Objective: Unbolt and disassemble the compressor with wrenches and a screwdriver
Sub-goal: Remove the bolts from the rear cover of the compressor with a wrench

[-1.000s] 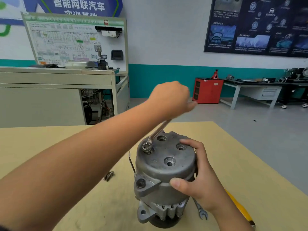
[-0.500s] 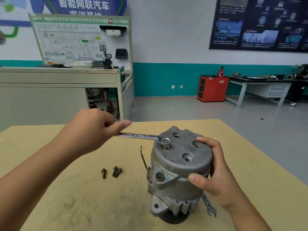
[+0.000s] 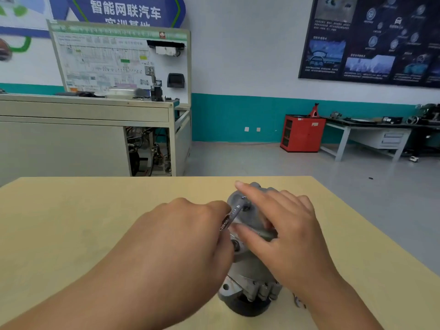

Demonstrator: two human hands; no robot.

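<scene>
The grey metal compressor (image 3: 251, 275) stands upright on the yellow table (image 3: 71, 222), with both hands covering most of its top. My left hand (image 3: 188, 232) grips the handle of a silver wrench (image 3: 234, 211). The wrench's far end lies on the compressor's top face, and its head is hidden under my right fingers. My right hand (image 3: 283, 232) rests on top of the compressor with fingers spread and fairly straight, the index finger reaching past the wrench head. The bolt under the wrench cannot be seen.
The end of a second wrench (image 3: 298, 302) pokes out on the table by my right wrist. Beyond the table are a grey cabinet with a training board (image 3: 119, 60), a red cabinet (image 3: 302, 133) and a workbench (image 3: 381, 132) across open floor.
My left hand swung the wrench handle round from the far side, past the left, toward me. My right hand left the compressor's side and now lies on its top.
</scene>
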